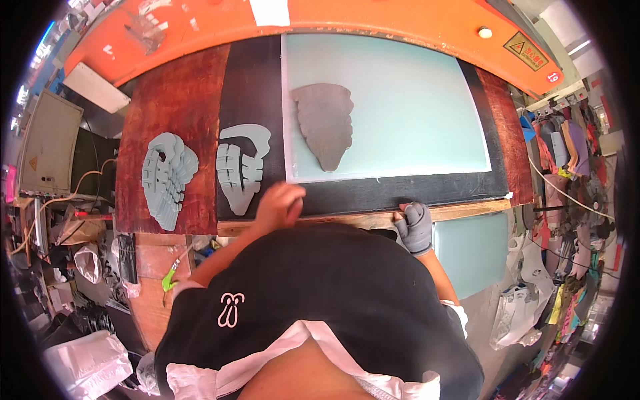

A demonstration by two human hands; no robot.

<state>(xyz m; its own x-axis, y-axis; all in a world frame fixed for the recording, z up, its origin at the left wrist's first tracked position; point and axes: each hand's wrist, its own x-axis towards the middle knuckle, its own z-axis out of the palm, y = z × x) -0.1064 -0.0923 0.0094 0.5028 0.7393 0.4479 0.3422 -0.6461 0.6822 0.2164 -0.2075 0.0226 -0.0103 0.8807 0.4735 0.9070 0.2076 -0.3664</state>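
Note:
My bare left hand (280,205) is over the front edge of the black board, its fingers curled in and nothing visible in them. Just left of it lies a grey-green cut piece (231,175) with slots and a curved strap. A stack of like pieces (160,187) rests further left on the red-brown board. My right hand (415,228), in a grey fingerless glove, is closed at the wooden front edge; what it may hold is hidden. Beyond both hands, a dark wavy-edged plate (325,123) tapering toward me lies on a pale teal sheet (413,107).
An orange machine beam (373,19) spans the far side. The black board (253,80) lies under the sheet, with a wooden strip (360,219) along its front. Another teal sheet (471,253) is below at right. Coloured scraps (570,150) hang at right; a grey cabinet (50,143) stands left.

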